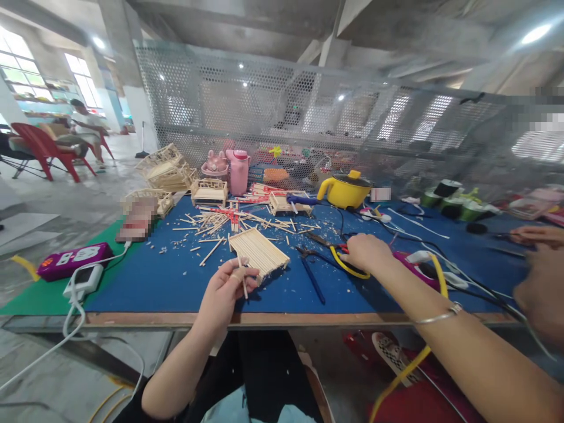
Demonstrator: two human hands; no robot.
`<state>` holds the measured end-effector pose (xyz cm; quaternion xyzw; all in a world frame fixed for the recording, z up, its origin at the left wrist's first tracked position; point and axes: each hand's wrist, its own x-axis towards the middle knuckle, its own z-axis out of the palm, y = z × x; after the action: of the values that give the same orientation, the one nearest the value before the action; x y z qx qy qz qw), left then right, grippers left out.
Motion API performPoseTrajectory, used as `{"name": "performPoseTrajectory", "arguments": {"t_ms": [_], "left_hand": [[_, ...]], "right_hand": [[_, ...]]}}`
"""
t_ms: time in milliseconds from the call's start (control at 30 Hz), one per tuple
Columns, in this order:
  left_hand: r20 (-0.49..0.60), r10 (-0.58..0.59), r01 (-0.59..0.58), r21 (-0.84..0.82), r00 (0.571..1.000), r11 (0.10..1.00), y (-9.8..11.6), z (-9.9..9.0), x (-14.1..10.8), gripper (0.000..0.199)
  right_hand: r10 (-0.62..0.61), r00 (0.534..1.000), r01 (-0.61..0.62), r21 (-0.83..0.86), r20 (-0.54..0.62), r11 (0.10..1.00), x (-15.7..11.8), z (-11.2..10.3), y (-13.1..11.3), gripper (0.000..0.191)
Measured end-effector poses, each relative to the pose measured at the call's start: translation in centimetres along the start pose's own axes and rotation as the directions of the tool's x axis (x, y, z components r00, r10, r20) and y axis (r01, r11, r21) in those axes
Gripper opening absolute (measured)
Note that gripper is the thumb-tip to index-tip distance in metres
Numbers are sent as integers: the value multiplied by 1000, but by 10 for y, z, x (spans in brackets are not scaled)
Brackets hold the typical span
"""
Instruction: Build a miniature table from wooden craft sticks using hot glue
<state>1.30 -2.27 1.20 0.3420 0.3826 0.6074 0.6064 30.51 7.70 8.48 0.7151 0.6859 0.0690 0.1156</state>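
The blue surface (154, 288) carried a slatted wooden piece (259, 252), near centre. The right hand (368, 252) touched a yellow-handled tool (348, 269), grip unclear; dragged left, it could have snagged the pliers (314, 281). The left hand (222, 291) pinched a thin stick (245, 290), which a loose pinch might have dropped.

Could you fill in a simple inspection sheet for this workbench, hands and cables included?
Surface: blue mat, strewn with pale scraps; green covering at left.
Job's things: slatted wooden piece by the left hand; blue-handled pliers nearby.
Clutter: loose sticks, pink bottle, yellow pot.
Grippers: bare hands; left holds a thin stick, right is at tool handles, grip unclear.
Cables: white cable off the left front edge; yellow cable over the right front edge.
Surroundings: perforated screen behind; another person's hand at right.
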Motion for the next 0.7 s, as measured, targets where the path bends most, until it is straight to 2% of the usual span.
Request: {"name": "performPoseTrajectory", "arguments": {"t_ms": [133,233,300,367,433,467,500,567,633,700], "left_hand": [[-6,-94,91,-172,996,981,5,-5,5,31],[-10,-78,75,-187,997,979,6,-7,6,30],[-14,-47,44,-164,999,985,5,-8,4,31],[-15,-23,21,-73,1000,997,3,-8,2,31],[0,42,-42,136,999,990,4,-7,-1,30],[22,116,-118,280,993,953,5,-6,-1,29],[58,211,-215,430,976,877,8,-5,-1,27],[163,382,-388,662,910,642,15,0,1,24],[236,437,-438,779,868,450,23,7,6,22],[259,417,-419,835,872,358,28,16,13,17]], "right_hand": [[-129,988,136,80,-80,987,-18,8,-28,48],[-189,971,206,107,-144,973,-30,20,-45,53],[-197,953,231,134,-228,964,-36,25,-52,48],[-200,904,301,229,-379,926,-43,28,-58,38],[-174,821,418,365,-544,831,-51,28,-65,30],[-147,786,476,435,-601,764,-54,27,-69,27],[-113,765,517,499,-634,695,-56,26,-73,26],[-59,763,553,602,-644,576,-55,19,-84,28],[-59,788,564,680,-613,469,-43,5,-95,35],[-101,810,574,746,-577,338,-25,-15,-102,41]]}}
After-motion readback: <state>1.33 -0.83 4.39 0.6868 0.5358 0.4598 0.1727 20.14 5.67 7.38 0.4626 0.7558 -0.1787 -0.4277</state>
